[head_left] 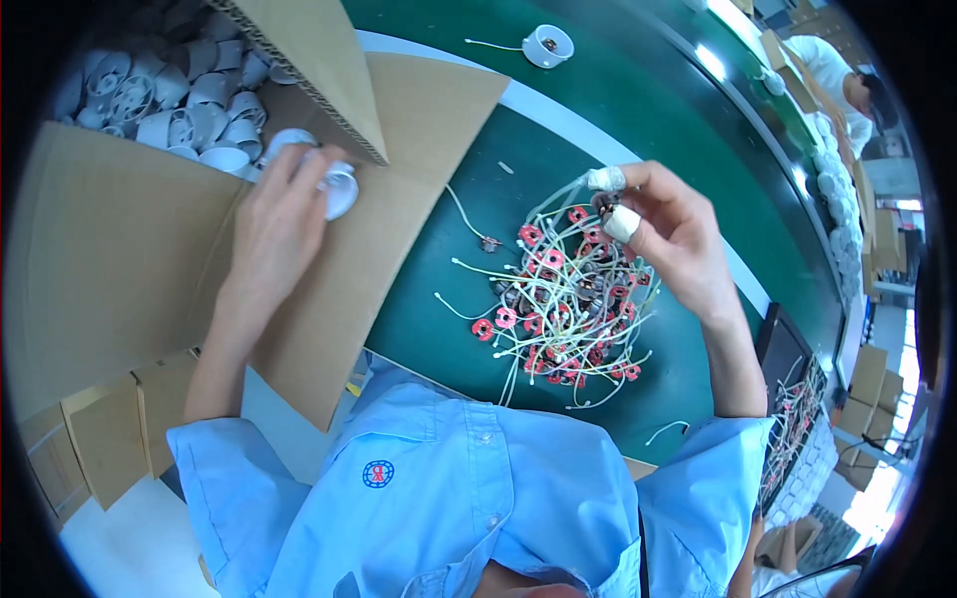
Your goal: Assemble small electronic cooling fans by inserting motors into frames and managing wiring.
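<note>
My left hand [274, 224] is over the edge of an open cardboard box, its fingers closed on a white plastic cup-shaped housing [342, 191]. Another white housing [289, 138] shows just behind those fingers; whether I hold it too I cannot tell. Above the right side of a wire pile, my right hand [678, 234] pinches a small dark coil part [604, 203] between taped thumb and forefinger. Pale wires hang beside it. The heap of red and dark coil parts with pale wires [573, 309] lies on the green table below.
The cardboard box [110, 239] at left holds many white housings [199, 110], and its flap [439, 110] leans over the table. One housing with a wire [548, 46] sits on the green conveyor [638, 100]. A dark tray [788, 349] stands at right; another person [832, 80] is far right.
</note>
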`<state>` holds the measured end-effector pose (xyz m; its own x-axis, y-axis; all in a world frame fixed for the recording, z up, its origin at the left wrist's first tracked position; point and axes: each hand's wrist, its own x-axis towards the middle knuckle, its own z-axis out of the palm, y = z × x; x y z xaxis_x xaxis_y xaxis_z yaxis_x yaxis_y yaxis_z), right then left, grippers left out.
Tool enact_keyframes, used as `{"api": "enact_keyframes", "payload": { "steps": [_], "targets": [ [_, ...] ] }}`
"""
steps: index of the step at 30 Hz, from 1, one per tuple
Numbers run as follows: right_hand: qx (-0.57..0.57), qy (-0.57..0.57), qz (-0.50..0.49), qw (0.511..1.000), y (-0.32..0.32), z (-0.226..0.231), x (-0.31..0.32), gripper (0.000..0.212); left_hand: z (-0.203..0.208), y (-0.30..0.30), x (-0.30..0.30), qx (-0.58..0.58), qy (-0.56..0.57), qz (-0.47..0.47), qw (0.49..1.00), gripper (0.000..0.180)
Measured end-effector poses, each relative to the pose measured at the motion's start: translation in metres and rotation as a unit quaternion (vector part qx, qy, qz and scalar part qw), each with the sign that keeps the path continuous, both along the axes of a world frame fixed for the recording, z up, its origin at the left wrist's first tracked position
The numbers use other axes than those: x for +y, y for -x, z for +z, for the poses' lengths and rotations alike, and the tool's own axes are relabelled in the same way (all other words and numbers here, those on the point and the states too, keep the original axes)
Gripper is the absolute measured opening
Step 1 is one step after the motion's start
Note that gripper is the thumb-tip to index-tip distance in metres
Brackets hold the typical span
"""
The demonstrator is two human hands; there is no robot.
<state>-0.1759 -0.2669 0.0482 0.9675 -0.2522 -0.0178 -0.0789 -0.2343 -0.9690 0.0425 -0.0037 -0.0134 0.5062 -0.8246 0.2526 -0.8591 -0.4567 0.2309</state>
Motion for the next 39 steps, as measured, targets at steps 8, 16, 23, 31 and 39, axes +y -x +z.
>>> {"api": "enact_keyframes", "payload": {
  "steps": [8,16,23,31,39],
  "targets": [
    [-0.062,-0.1,-0.021,0.993,-0.002,0.002,-0.003,0.039,0.009,0.014,0.028,0.233,0.023,-0.114,0.965,0.057],
    [-0.05,-0.137,-0.035,0.989,-0.002,-0.002,-0.001,0.042,0.017,0.029,0.029,0.351,0.077,-0.074,0.93,0.057],
    [-0.161,-0.106,-0.041,0.98,-0.01,0.006,0.015,0.037,0.014,0.043,0.005,0.467,0.24,-0.124,0.842,0.055],
    [-0.247,-0.076,-0.018,0.966,-0.01,0.001,0.036,0.029,0.004,0.049,-0.024,0.489,0.219,-0.166,0.828,0.065],
    [-0.306,0.134,-0.012,0.942,-0.024,-0.02,0.036,0.03,-0.002,0.049,-0.027,0.392,0.211,-0.162,0.881,0.065]
  ]
}}
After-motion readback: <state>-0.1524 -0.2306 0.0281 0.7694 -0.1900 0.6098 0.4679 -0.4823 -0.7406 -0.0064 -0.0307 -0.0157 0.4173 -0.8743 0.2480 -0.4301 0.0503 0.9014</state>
